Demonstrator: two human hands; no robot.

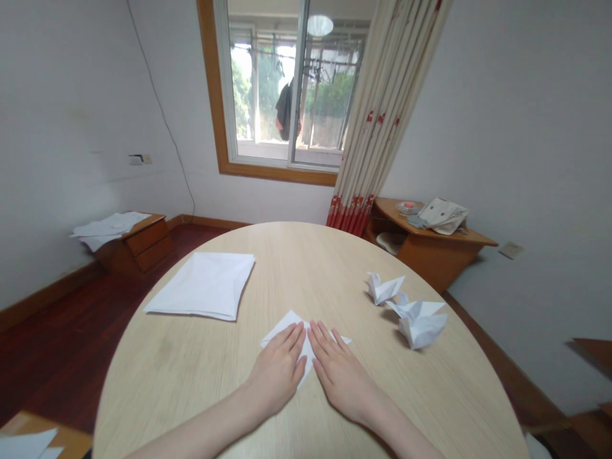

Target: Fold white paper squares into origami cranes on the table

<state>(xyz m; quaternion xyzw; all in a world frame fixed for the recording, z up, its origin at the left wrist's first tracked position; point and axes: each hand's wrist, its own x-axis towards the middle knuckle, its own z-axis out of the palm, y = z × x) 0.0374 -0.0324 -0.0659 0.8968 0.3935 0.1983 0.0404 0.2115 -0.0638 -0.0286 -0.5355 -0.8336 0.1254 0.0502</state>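
Note:
A folded sheet of white paper (292, 317) lies on the round table in front of me, its corners showing around my hands. My left hand (280, 366) rests flat on its left part, fingers stretched out. On the right part lies my right hand (337, 370), also flat with the fingers extended. The two hands nearly meet along the paper's middle, and much of the sheet is hidden under them. Farther right stand folded paper birds, a smaller one (384, 290) behind a larger one (421, 324).
A stack of white paper sheets (203, 285) lies on the left of the round wooden table (296, 248). Behind are a small drawer cabinet (150, 245) with papers, a corner desk (430, 255) with a cloth bag (442, 215), a curtain (382, 108) and a window.

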